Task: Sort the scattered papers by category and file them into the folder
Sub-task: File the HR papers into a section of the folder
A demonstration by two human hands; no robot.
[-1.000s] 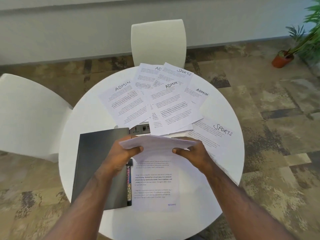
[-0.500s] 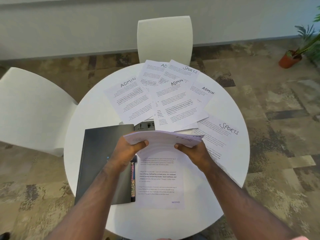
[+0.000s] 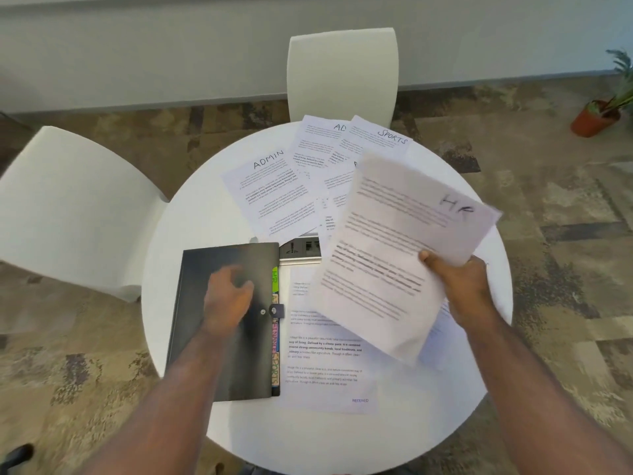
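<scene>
The right hand has its grip closed on a sheet marked "HR" in handwriting at its upper right corner; the thumb lies on top near the sheet's right edge, and the paper is lifted and tilted above the white round table, blurred so its printed lines cannot be read. The left hand is over the black folder, fingers loosely curled and holding nothing; it is blurred, so whether it touches the cover cannot be told.

The folder lies shut on the table, left of the held sheet. Its snap tab sits on the right edge, and coloured index tabs run down that edge: a green one reads "HR" at the top and a lower one reads "SPORTS"; the ones between are unclear.

Just right of the folder lies a printed page stamped "RECEIVED" at its lower right, partly under the held sheet. Beyond the folder, scattered sheets overlap: one headed "ADMIN", one showing only "AD", and one headed "SPORTS".
</scene>
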